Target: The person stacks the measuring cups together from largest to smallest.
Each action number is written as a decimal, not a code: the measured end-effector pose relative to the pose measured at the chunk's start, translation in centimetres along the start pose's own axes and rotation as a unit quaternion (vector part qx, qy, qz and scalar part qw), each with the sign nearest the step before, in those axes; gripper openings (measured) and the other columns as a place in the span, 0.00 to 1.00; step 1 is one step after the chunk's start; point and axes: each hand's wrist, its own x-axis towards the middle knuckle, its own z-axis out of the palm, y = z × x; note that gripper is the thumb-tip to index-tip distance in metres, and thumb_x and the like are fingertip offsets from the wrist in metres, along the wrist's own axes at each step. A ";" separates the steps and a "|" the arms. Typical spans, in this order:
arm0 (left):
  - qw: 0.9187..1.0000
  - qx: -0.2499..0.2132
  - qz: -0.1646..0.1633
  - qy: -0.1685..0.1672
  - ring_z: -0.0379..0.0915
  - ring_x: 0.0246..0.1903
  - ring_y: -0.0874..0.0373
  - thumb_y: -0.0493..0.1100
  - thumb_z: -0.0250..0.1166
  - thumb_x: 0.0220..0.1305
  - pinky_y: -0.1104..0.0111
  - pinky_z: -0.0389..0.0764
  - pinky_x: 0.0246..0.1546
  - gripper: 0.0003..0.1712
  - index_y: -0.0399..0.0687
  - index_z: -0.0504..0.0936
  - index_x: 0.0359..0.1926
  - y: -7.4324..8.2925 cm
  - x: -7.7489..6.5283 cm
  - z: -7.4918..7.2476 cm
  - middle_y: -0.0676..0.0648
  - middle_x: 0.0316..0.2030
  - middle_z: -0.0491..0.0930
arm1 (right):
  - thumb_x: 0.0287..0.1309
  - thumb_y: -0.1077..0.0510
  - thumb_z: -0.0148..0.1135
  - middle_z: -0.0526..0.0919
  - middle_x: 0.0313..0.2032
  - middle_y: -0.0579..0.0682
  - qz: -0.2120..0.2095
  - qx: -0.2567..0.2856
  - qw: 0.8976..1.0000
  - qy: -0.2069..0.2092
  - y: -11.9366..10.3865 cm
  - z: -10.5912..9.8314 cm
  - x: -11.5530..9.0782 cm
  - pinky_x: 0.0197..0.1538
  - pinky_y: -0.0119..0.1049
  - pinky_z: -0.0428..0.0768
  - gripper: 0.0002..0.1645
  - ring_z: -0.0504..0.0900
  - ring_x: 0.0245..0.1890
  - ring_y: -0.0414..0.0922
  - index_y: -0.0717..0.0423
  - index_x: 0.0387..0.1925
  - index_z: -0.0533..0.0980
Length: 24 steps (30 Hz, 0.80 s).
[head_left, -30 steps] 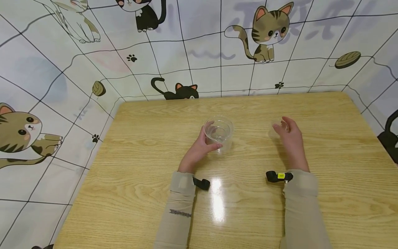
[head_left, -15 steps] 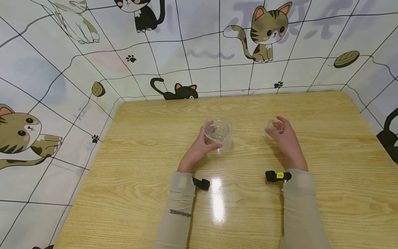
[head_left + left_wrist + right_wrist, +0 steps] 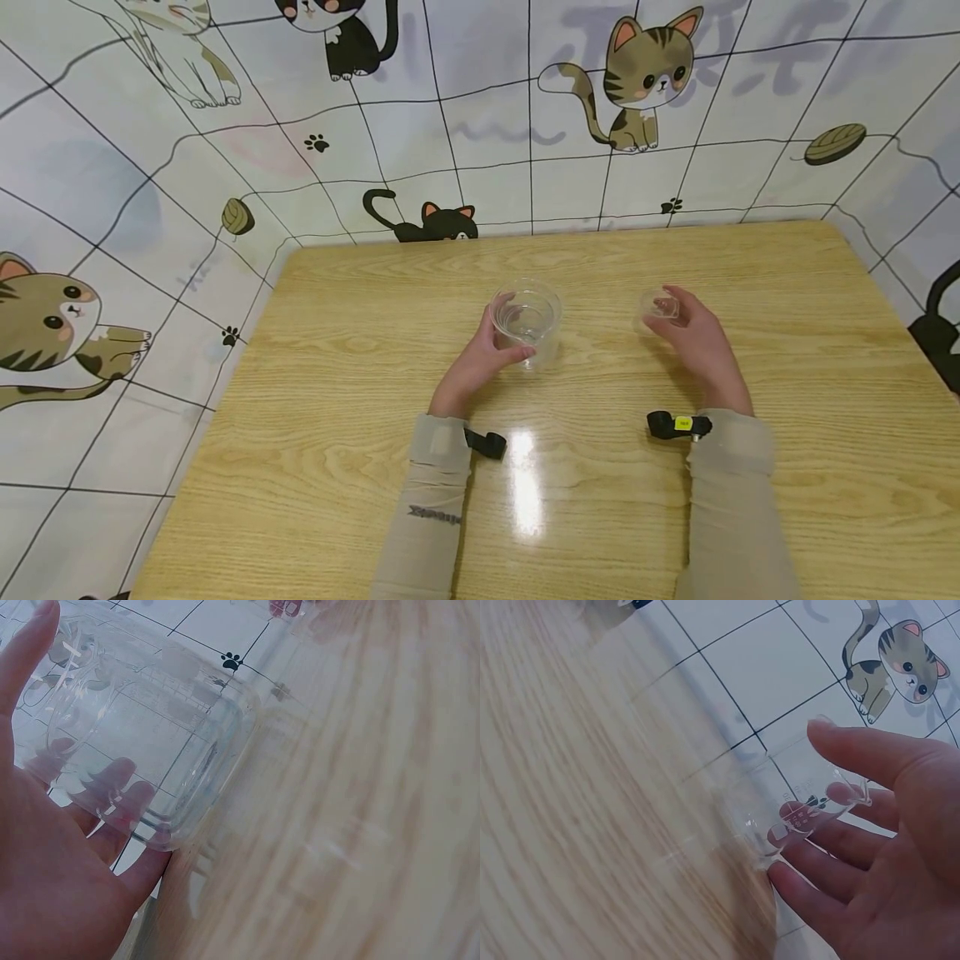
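In the head view my left hand (image 3: 483,354) grips a large clear cup (image 3: 536,321) that stands upright on the table, left of the right hand. The left wrist view shows the fingers (image 3: 112,780) behind the clear wall of the cup (image 3: 150,727), with the thumb on the near side. My right hand (image 3: 697,333) holds a small clear beaker (image 3: 662,305) between thumb and fingers. In the right wrist view printed marks show on the beaker (image 3: 799,806), whose base is close to the tabletop. Whether the large cup contains liquid I cannot tell.
The light wood table (image 3: 360,333) reaches back to a white wall covering (image 3: 480,150) printed with cats and grid lines. A similar covering rises at the left and right. Black straps (image 3: 487,443) circle both wrists.
My right hand carried the small beaker slightly left, then its wrist shifted a little right while the beaker stayed nearly in place. My left hand and the large cup have not moved.
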 end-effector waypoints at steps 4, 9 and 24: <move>1.000 0.001 0.005 0.010 0.52 0.66 0.55 0.44 0.70 0.51 0.56 0.54 0.65 0.49 0.71 0.48 0.66 -1.2 0.5 -0.1 0.48 0.66 0.56 | 0.56 0.33 0.52 0.62 0.64 0.60 -0.006 -0.024 1.000 0.014 -0.1 0.2 0.0 0.58 0.59 0.61 0.49 0.62 0.62 0.61 0.48 0.71 0.46; 0.999 0.017 0.013 0.027 0.55 0.65 0.58 0.48 0.71 0.49 0.55 0.55 0.64 0.49 0.76 0.50 0.65 -2.3 0.8 -0.1 0.53 0.64 0.58 | 0.53 0.30 0.52 0.65 0.63 0.59 -0.007 -0.031 0.999 0.021 -0.2 0.3 -0.1 0.58 0.58 0.62 0.51 0.64 0.61 0.59 0.48 0.71 0.47; 0.999 0.031 0.005 0.036 0.54 0.64 0.60 0.52 0.72 0.47 0.54 0.54 0.64 0.49 0.78 0.50 0.64 -2.3 0.7 0.0 0.56 0.63 0.59 | 0.54 0.30 0.51 0.63 0.65 0.57 -0.012 -0.026 1.000 0.010 -0.2 0.2 -0.2 0.62 0.59 0.55 0.50 0.60 0.64 0.59 0.46 0.71 0.48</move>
